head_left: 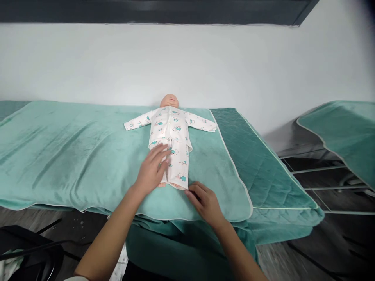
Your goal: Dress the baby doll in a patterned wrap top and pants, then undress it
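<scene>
A baby doll (169,100) lies on its back on the green bed cover, head toward the wall. It wears a white printed jacket (169,124) with both sleeves stretched out sideways, and matching white pants (178,166). My left hand (152,167) rests over one pant leg, fingers stretched and somewhat spread, hiding part of it. At the hem of the other leg, my right hand (202,200) pinches the lower corner of the cloth between thumb and finger. A little of the doll's feet shows below the hems.
A light green blanket (64,152) covers most of the bed, over a darker quilted cover (254,156). Behind is a white wall (187,62). At right stands another green-covered bed (345,132) with a metal frame; a black chair (32,249) is at lower left.
</scene>
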A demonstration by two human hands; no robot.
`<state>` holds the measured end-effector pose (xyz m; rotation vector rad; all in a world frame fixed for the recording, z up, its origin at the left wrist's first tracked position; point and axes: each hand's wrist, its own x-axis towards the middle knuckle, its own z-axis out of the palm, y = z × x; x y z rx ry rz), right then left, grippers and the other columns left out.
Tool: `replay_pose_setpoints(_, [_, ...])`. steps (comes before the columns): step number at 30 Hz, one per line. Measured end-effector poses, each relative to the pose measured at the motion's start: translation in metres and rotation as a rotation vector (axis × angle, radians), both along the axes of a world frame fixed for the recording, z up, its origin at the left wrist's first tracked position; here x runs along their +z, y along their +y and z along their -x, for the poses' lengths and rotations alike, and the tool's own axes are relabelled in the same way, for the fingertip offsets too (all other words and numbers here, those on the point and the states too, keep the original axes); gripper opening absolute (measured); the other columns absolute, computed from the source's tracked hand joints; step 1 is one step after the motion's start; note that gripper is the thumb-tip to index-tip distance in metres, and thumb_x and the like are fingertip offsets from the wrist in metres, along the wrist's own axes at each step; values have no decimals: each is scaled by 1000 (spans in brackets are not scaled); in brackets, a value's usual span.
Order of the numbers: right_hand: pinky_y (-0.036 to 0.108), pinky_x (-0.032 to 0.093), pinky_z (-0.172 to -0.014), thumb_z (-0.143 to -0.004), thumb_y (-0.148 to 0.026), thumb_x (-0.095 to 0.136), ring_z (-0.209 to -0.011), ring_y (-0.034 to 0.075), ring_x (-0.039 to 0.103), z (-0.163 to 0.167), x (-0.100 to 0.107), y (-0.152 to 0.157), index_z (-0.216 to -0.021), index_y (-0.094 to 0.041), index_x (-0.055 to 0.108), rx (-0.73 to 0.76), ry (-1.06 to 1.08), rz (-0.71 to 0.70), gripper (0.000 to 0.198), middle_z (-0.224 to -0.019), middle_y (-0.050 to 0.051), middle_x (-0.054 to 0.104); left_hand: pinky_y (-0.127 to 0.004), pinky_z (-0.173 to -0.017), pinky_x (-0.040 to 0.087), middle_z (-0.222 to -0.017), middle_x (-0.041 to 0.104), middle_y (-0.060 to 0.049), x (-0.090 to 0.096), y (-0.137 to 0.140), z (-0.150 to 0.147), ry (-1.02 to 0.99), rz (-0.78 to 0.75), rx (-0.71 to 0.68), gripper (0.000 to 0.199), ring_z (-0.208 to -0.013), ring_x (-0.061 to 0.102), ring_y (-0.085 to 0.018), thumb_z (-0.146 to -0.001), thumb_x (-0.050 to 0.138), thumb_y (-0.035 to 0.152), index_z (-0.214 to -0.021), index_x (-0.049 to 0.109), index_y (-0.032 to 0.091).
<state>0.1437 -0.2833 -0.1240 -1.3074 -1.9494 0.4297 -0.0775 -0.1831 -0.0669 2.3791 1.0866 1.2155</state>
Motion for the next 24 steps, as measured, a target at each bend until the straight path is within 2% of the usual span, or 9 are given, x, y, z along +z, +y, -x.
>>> replay_pose_setpoints(3, [29, 46, -62, -102, -31, 49, -67, 15, 57, -11, 6, 10, -81, -22, 59, -27, 110, 61, 25, -75, 1, 59, -51, -118, 42, -148, 56, -11, -5, 17, 11, 40, -25, 63, 36, -143, 46, -24, -101, 46, 30, -134, 58, 22])
replay_pose_setpoints(6, [30, 46, -64, -102, -37, 47, -67, 16, 56, -24, 9, 31, -79, -22, 58, -157, 165, 61, 30, -73, 1, 59, -44, -106, 52, -125, 71, -7, -9, 25, 18, 4, 7, 60, 31, -122, 63, -22, -102, 44, 30, -123, 66, 23])
replay_pose_setpoints(9, [32, 47, -71, -99, -40, 49, -75, 18, 58, -41, 6, 63, -85, -21, 62, -335, 161, -8, 27, -83, 3, 63, -39, -98, 54, -111, 74, -6, -16, 37, 25, -94, 21, 143, 29, -108, 66, -20, -102, 44, 31, -112, 69, 23])
replay_pose_setpoints(13, [37, 51, -85, -93, -41, 53, -92, 22, 62, -70, -2, 118, -101, -20, 63, -507, 122, -38, 25, -105, 10, 65, -40, -105, 49, -123, 67, -9, -28, 80, 46, -102, 62, 389, 32, -119, 60, -22, -99, 44, 30, -121, 65, 20])
replay_pose_setpoints(17, [40, 50, -93, -86, -39, 55, -104, 25, 63, -104, -10, 176, -114, -16, 59, -711, 112, 4, 36, -115, 16, 66, -43, -118, 36, -145, 53, -14, -36, 139, 74, 110, 52, 602, 48, -138, 45, -27, -92, 50, 24, -139, 54, 16])
replay_pose_setpoints(20, [40, 50, -93, -84, -37, 56, -103, 26, 63, -126, -13, 211, -119, -13, 59, -856, 110, 22, 43, -118, 18, 66, -49, -117, 33, -153, 45, -18, -37, 176, 89, 264, 194, 744, 64, -143, 39, -32, -88, 51, 23, -151, 43, 13])
replay_pose_setpoints(22, [41, 49, -94, -84, -36, 55, -104, 27, 62, -135, -14, 227, -122, -11, 60, -890, 64, 31, 46, -119, 19, 67, -55, -116, 33, -154, 46, -18, -38, 192, 95, 338, 287, 785, 65, -145, 37, -34, -91, 45, 21, -155, 37, 15])
replay_pose_setpoints(24, [43, 47, -95, -86, -34, 51, -107, 29, 61, -140, -13, 238, -126, -11, 62, -869, -23, 38, 48, -120, 19, 67, -58, -115, 32, -154, 48, -16, -38, 201, 98, 393, 313, 775, 63, -146, 37, -33, -93, 38, 18, -155, 36, 18])
